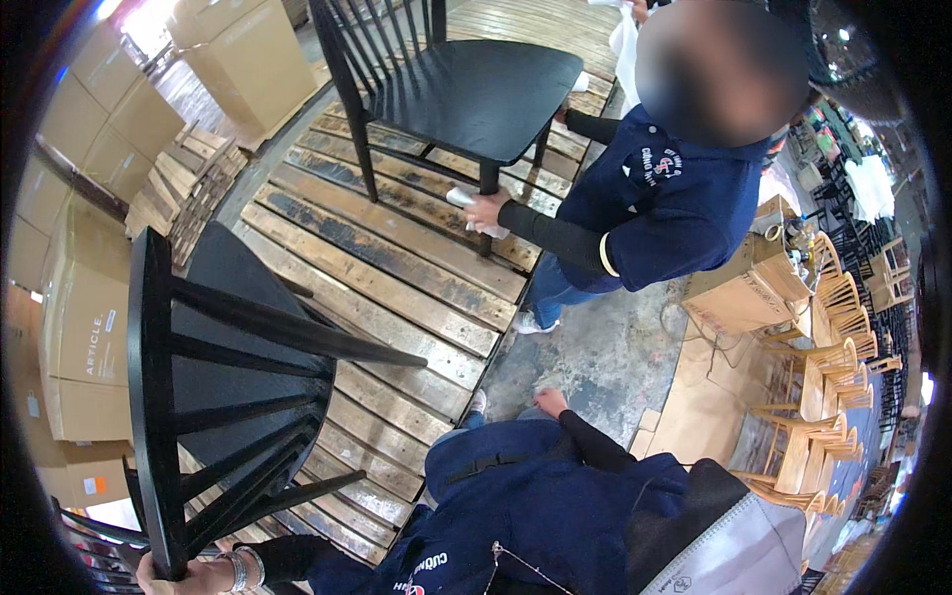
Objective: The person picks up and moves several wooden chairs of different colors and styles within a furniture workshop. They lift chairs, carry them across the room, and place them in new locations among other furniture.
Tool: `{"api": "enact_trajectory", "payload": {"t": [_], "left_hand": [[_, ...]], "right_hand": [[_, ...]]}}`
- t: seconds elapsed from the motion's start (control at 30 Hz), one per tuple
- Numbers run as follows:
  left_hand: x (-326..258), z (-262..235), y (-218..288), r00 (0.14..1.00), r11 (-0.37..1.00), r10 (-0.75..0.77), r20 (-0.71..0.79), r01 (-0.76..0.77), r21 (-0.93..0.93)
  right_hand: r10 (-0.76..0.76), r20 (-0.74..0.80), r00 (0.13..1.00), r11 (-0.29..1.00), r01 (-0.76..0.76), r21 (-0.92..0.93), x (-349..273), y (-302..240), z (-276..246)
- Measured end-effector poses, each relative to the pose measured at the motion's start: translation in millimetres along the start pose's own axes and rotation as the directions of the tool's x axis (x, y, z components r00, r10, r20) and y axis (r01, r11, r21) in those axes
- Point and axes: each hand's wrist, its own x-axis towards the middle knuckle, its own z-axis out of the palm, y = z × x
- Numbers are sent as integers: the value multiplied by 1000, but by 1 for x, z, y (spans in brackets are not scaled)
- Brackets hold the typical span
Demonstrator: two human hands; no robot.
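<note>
1. Here, a black spindle-back chair (218,367) is being steadied at the lower left, standing on a platform of worn wooden pallets (397,268). Its top rail is being gripped by the left hand (183,575), whose fingers are clamped around the rail's lower end, probably so that the chair is being kept from tipping or sliding.
2. The right hand (550,401) is being held apart from the chair, low beside the body over the concrete floor (605,357). Nothing is seen in it, and whether its fingers are spread or curled cannot be told.
3. A second black chair (456,89) is being worked on by a co-worker in a dark blue top, standing on the same pallets further off. One of its front legs is being rubbed with a white cloth (476,213) held in that person's hand, so the chair is apparently being raised to a convenient height.
4. Cardboard boxes (89,327) are being stored at the left, and pale wooden chairs (823,397) are being kept in rows at the right.
</note>
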Motion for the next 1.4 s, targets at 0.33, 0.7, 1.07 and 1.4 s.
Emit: {"api": "enact_trajectory", "payload": {"t": [0.33,0.7,1.07,1.4], "left_hand": [[-20,-31,-102,986,995,89,137,-94,25],[-21,-42,-73,967,951,-88,238,10,308],[12,-70,-1,990,977,1,139,-31,210],[-37,-209,169,658,896,-438,612,374,238]], "right_hand": [[-133,92,987,991,135,-16,-23,-24,-13],[-327,238,915,911,238,336,-1,-28,3],[-347,632,693,934,190,303,105,-30,-39],[-224,880,419,883,470,2,140,-100,-62]]}}
